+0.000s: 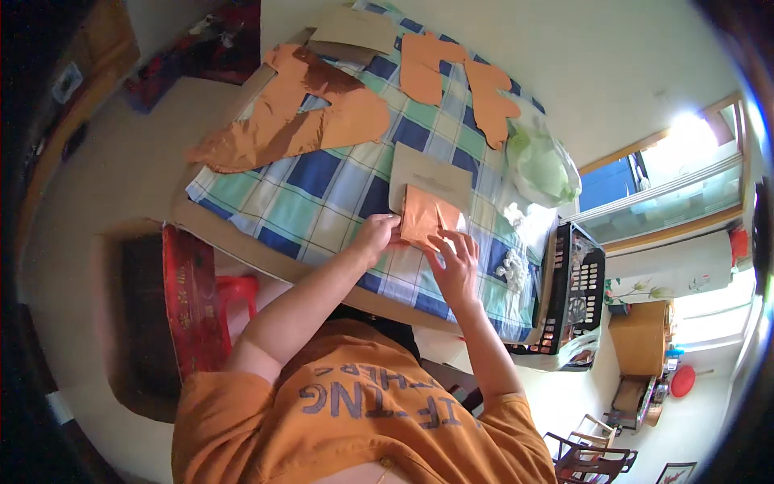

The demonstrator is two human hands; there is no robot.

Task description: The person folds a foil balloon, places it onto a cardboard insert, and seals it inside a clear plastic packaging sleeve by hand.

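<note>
A folded copper-orange foil sheet (420,211) lies on a flat grey-brown piece of cardboard (435,171) in front of me. My left hand (374,236) pinches the foil's left edge, its thumb on top and the other fingers partly hidden. At the lower right part of the foil, my right hand (456,260) has bent fingertips on the surface and its thumb by the near edge, gripping there. The foil looks creased, and its underside cannot be seen.
A checkered cloth covers the table (322,173). Large copper foil shapes lie farther off: one at left (294,121), two at the back (427,71). A pale green plastic bag (542,165), white tangled clumps (513,270) and a black crate (576,282) are at right.
</note>
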